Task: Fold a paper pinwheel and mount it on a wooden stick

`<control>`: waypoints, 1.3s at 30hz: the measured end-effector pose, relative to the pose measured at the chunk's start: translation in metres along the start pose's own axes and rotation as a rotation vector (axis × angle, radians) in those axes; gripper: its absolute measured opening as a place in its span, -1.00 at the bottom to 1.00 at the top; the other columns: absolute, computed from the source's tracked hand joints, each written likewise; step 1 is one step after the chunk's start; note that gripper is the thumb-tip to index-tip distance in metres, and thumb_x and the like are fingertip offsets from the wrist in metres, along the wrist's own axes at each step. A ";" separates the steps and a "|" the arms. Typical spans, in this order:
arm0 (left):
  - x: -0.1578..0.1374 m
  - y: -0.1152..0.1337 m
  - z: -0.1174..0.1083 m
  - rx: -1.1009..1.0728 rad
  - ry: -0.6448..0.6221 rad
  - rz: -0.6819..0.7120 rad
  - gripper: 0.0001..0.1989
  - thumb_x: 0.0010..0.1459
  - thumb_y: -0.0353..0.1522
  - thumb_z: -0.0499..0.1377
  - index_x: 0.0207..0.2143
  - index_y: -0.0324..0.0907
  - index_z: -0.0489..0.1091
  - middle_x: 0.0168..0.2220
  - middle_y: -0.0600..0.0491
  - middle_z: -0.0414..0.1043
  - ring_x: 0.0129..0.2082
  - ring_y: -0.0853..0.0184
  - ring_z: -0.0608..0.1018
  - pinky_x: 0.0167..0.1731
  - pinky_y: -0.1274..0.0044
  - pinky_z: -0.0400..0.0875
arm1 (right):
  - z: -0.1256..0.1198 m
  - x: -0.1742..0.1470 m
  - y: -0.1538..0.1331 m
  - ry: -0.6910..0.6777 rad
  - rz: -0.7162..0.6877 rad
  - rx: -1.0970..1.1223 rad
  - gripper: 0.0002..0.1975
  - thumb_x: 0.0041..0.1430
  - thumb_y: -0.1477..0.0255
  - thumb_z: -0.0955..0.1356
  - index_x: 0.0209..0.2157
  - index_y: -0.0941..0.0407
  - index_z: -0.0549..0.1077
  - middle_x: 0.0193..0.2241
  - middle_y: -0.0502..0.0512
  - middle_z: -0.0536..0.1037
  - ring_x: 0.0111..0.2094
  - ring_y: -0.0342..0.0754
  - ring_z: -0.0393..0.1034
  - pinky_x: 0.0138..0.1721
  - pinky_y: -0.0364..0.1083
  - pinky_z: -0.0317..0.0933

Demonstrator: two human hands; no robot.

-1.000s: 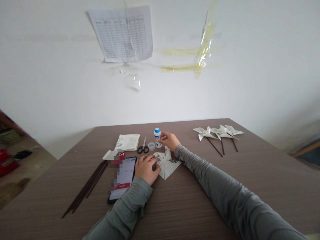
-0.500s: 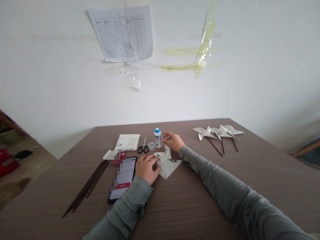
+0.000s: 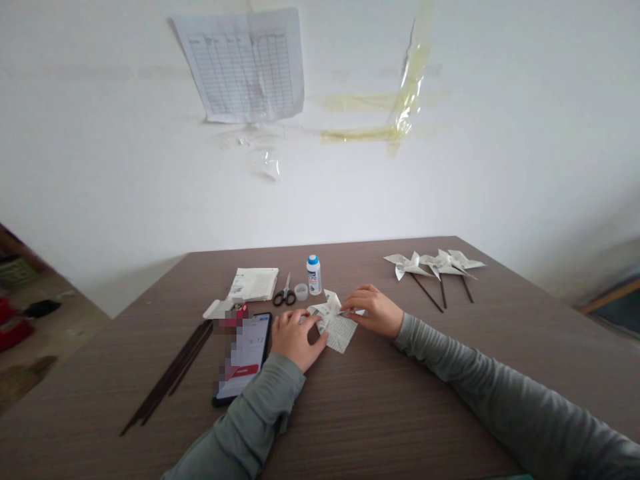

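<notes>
A partly folded pinwheel [image 3: 342, 335] of printed paper lies on the table between my hands. My left hand [image 3: 294, 339] rests at its left side, thumb and fingers apart, with the thumb by the paper's edge. From the right, my right hand [image 3: 379, 311] pinches one flap of the paper near its centre; the fingertips partly hide that flap. Just behind the paper stands a white glue bottle [image 3: 314, 277] with a blue top. A small translucent cap [image 3: 301, 291] and black-handled scissors [image 3: 285, 296] lie left of the bottle.
A phone [image 3: 245, 360] lies beside my left wrist. Dark sticks [image 3: 167, 377] and a red-and-white packet [image 3: 233, 312] are farther left. A stack of paper squares [image 3: 254, 284] sits behind. Several finished paper pinwheels [image 3: 410, 265] on sticks lie at back right. A wall [image 3: 320, 207] borders the table.
My right hand has come away from beside the bottle, down to the paper, and now pinches a flap. The paper's right corner is folded inward. My left hand stays nearly in place.
</notes>
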State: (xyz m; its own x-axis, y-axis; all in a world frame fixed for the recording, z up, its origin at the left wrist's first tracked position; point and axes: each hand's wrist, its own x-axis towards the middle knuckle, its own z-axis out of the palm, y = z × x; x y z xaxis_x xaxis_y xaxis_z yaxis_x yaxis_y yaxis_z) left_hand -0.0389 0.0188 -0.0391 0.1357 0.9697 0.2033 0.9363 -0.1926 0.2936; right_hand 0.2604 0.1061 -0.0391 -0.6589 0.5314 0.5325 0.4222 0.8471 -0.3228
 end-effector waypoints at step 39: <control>-0.001 0.010 0.000 0.026 -0.010 0.002 -0.56 0.46 -0.09 0.53 0.34 0.29 0.89 0.42 -0.10 0.78 0.51 -0.26 0.67 0.64 -0.17 0.51 | 0.014 -0.010 -0.021 -0.048 0.165 0.169 -0.72 0.66 0.51 0.48 0.04 -0.01 0.92 -0.07 0.17 0.93 -0.04 0.14 0.83 0.17 0.10 0.67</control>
State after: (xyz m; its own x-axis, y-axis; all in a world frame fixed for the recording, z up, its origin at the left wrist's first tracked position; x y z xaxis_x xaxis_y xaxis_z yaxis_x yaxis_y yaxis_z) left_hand -0.0301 0.0164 -0.0361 0.1403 0.9708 0.1948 0.9442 -0.1904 0.2689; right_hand 0.2494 0.0833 -0.0488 -0.6201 0.6596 0.4247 0.4192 0.7362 -0.5313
